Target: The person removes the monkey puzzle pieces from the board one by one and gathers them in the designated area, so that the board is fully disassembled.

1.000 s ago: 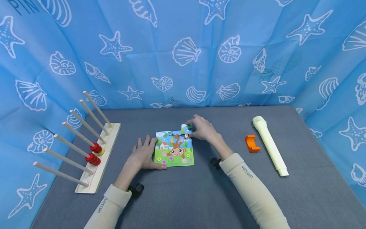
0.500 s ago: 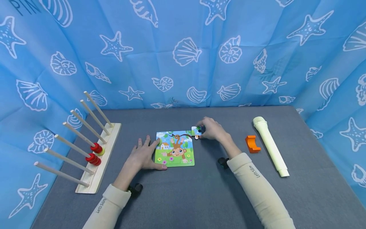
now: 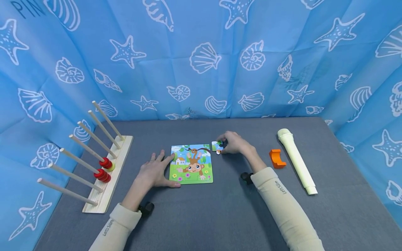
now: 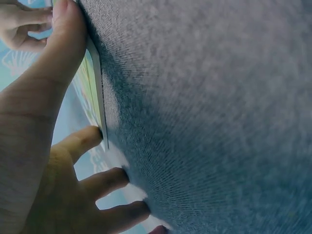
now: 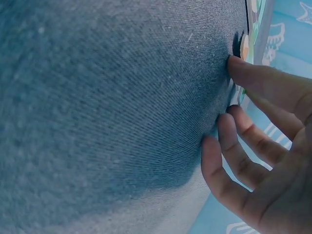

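A square monkey jigsaw puzzle (image 3: 191, 164) lies flat on the grey table. My left hand (image 3: 155, 170) rests at its left side with fingers spread; the thumb lies along the near left corner and the index fingertip touches the left edge. In the left wrist view, the left hand (image 4: 63, 161) shows the thumb and a fingertip against the puzzle's edge (image 4: 100, 92). Just right of the puzzle's top right corner, my right hand (image 3: 235, 143) pinches a loose puzzle piece (image 3: 216, 146), apart from the puzzle. In the right wrist view, the right hand (image 5: 273, 136) partly hides this piece (image 5: 244, 46).
On the left stands a wooden peg rack (image 3: 108, 177) with red rings (image 3: 102, 175) and a yellow one on its pegs. An orange arch block (image 3: 277, 159) and a cream toy microphone (image 3: 296, 160) lie at the right. A blue seashell curtain (image 3: 176, 59) borders the table.
The right hand has carried the puzzle piece rightward from over the puzzle's top right corner to beside it, and lately slightly nearer. The left hand has shifted only a little.
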Demonstrator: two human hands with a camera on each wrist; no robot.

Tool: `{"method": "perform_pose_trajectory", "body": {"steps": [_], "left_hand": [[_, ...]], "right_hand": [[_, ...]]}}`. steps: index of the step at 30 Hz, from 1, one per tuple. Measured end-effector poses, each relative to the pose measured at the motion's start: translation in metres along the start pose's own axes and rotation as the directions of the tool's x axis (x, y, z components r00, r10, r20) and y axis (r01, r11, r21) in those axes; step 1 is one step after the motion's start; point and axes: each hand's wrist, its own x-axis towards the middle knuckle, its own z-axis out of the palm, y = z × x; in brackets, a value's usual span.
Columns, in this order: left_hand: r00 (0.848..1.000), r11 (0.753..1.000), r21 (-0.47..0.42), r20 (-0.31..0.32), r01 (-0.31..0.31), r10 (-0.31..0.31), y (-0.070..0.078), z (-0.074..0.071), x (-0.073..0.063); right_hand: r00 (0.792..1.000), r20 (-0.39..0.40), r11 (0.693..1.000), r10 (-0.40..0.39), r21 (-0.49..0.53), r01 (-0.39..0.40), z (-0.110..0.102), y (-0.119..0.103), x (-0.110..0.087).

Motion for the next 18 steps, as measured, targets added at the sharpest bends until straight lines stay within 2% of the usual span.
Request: {"method": "perform_pose_trajectory", "body": {"steps": [8, 18], "left_hand": [[1.000, 1.000, 0.001, 0.014, -0.010, 0.010, 0.0006, -0.0038, -0.0004], [1.000, 1.000, 0.002, 0.012, -0.018, 0.018, -0.0004, -0.0031, 0.0001]], "right_hand": [[1.000, 0.027, 1.000, -0.007, 0.015, 0.006, 0.0000, 0.0033, 0.0027], [0.999, 0.031, 0.999, 0.032, 0.038, -0.033, 0.0020, 0.0056, 0.0005]]}}
